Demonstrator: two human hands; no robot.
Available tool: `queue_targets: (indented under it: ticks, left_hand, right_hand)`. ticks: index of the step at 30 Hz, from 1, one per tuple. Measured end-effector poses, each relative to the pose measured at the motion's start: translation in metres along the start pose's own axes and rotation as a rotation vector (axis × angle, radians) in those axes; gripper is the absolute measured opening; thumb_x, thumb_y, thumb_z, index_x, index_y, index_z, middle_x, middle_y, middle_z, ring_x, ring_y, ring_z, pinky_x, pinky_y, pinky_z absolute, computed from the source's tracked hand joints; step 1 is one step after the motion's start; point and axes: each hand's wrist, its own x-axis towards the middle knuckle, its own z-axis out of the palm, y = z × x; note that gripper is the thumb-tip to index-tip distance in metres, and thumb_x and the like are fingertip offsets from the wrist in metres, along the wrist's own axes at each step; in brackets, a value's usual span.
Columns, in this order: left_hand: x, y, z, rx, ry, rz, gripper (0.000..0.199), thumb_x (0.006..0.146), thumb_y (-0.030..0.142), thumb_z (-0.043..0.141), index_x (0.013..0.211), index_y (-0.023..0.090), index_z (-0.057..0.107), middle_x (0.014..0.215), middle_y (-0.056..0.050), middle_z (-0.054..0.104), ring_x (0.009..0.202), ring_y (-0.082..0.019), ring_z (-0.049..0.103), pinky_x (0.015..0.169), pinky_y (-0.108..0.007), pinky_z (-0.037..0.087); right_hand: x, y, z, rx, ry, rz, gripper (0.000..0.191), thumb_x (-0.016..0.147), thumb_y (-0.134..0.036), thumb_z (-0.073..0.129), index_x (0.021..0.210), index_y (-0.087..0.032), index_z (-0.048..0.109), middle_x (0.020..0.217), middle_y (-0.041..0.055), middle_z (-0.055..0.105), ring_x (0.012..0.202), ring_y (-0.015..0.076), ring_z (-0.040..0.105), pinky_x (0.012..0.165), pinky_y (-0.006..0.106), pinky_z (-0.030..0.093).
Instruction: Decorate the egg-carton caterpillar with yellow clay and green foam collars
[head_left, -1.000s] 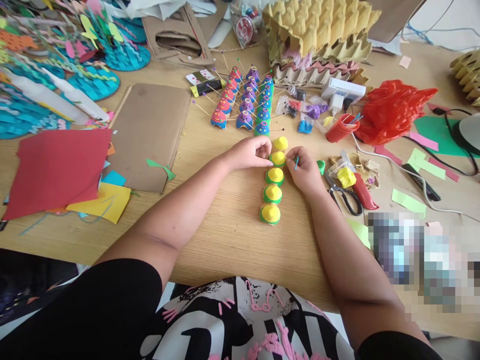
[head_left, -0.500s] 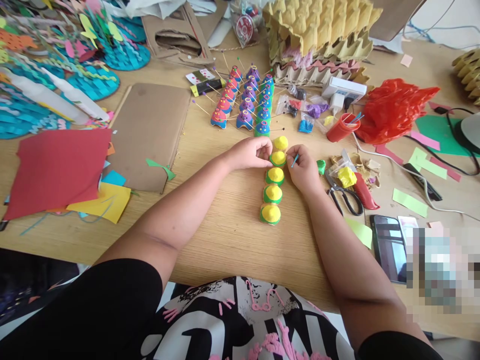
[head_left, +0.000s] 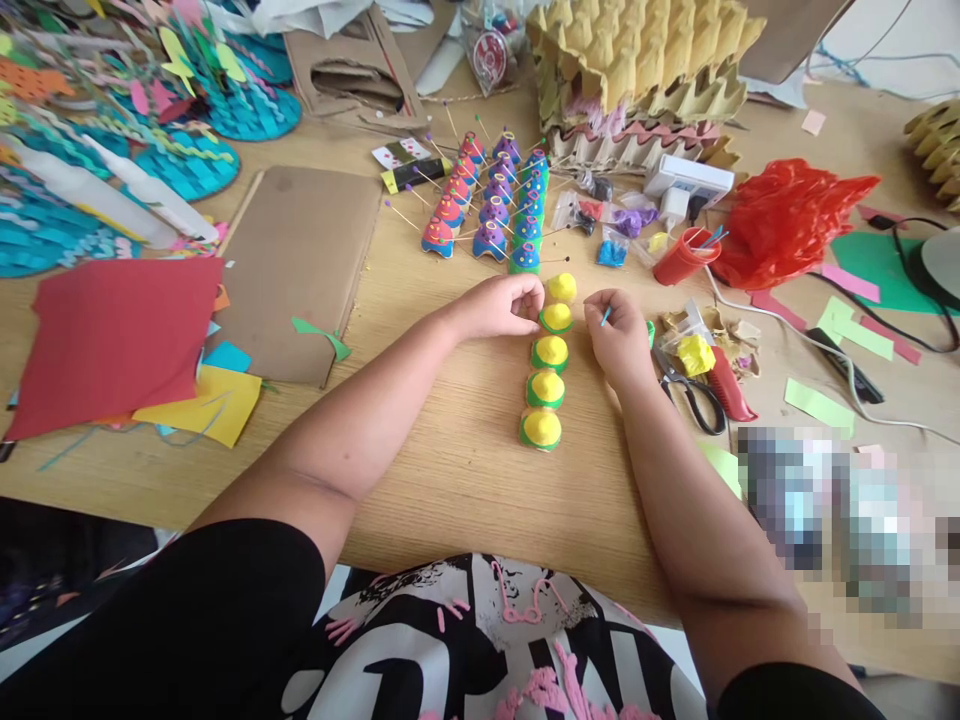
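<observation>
A painted egg-carton strip (head_left: 547,388) lies lengthwise before me, its several cups yellow on top, most with green round the base. My left hand (head_left: 499,305) is at the left of its far end, thumb and fingers curled in against the edge near the second cup; the exact contact is partly hidden. To the right of the strip, my right hand (head_left: 619,335) is closed round a thin light-blue stick (head_left: 606,316), apart from the cups. Partly behind that hand sits a bit of green clay (head_left: 650,333).
Decorated egg-carton rows (head_left: 491,210) with projecting pins stand ahead. Scissors (head_left: 697,400), yellow clay (head_left: 695,354), a red cup (head_left: 686,257) of sticks and a red plastic bag (head_left: 787,225) lie right. Cardboard (head_left: 296,270) and red paper (head_left: 120,340) lie left; egg trays (head_left: 645,60) are stacked behind.
My right hand has moved a little to the right, away from the strip, with the blue stick still in it. My left hand has barely shifted.
</observation>
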Motion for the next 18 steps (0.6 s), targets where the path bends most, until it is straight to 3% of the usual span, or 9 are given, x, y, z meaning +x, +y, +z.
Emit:
queue_targets:
  ticks: [4,11,18]
  left_hand:
    - [0.0,0.001,0.001,0.009,-0.001,0.0,0.025,0.069,0.014,0.077,0.085,0.019,0.058,0.073,0.006,0.055,0.064,-0.01,0.042,0.062,-0.027,0.032]
    - [0.0,-0.002,0.002,-0.033,0.013,-0.006,0.025,0.068,0.015,0.076,0.085,0.02,0.058,0.071,0.007,0.056,0.062,-0.01,0.043,0.062,-0.026,0.032]
    - [0.002,-0.004,0.005,-0.113,0.059,-0.003,0.025,0.068,0.016,0.078,0.081,0.019,0.057,0.072,0.006,0.057,0.061,-0.009,0.045,0.062,-0.026,0.034]
  right_hand:
    - [-0.003,-0.009,-0.005,-0.207,-0.049,0.033,0.019,0.076,-0.012,0.056,0.091,-0.022,0.062,0.076,-0.0018,0.058,0.07,0.0165,0.051,0.07,0.031,0.04]
    - [-0.01,-0.023,-0.009,-0.534,-0.207,0.068,0.006,0.078,-0.022,0.062,0.082,-0.022,0.067,0.075,0.0038,0.069,0.068,0.0198,0.053,0.065,0.033,0.035]
    - [-0.008,-0.027,-0.015,-0.389,-0.229,0.122,0.009,0.079,-0.022,0.062,0.078,-0.02,0.071,0.065,-0.0001,0.061,0.065,0.0169,0.052,0.065,0.032,0.037]
